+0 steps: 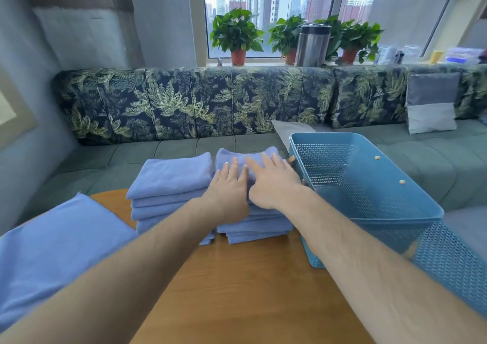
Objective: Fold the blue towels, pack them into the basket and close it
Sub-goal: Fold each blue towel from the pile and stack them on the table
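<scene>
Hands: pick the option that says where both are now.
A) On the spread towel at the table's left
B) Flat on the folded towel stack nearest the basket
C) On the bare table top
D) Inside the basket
B: the left hand and right hand lie with straight fingers on top of the towel stack beside the basket.

The person's forearms (147, 251) are bare and lightly haired; the left hand (228, 191) and right hand (274, 183) are bare, nails short.
</scene>
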`<state>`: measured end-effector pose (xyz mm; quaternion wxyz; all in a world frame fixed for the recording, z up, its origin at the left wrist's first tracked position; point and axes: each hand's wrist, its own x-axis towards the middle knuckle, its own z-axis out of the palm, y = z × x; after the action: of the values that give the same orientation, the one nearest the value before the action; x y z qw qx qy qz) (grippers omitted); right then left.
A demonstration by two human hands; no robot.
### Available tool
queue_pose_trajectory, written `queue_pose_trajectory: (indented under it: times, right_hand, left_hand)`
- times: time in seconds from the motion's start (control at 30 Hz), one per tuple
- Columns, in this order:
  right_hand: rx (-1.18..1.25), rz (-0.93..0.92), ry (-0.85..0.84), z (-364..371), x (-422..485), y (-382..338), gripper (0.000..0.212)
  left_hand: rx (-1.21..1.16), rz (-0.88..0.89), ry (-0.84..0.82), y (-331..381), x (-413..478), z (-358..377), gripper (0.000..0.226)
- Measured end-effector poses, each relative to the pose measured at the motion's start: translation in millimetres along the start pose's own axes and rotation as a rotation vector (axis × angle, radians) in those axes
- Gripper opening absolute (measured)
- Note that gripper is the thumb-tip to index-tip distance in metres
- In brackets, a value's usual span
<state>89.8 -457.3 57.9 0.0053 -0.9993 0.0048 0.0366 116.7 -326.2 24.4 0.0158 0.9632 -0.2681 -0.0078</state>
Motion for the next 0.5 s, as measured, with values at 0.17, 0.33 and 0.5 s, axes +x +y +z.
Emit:
queue_pose_trajectory:
  times: [0.17, 0.33, 0.5]
  right_hand:
    - [-0.157, 0.044, -0.176, 45.0, -2.6, -6.7, 0.107]
    - [-0.037, 0.012, -0.097, 32.4, -10.7, -3.9, 0.094]
    - [0.106, -0.135, 0.256, 23.1, -48.6, -8.4, 0.059]
  left_hand:
    - [0.074, -0.019, -0.127, 1.5, -9.0, 26.5, 0.102]
    - [-0.016, -0.02, -0.071, 3.7, -16.1, 14.4, 0.095]
    - [-0.222, 0.069, 0.245, -8.9, -55.2, -4.8, 0.065]
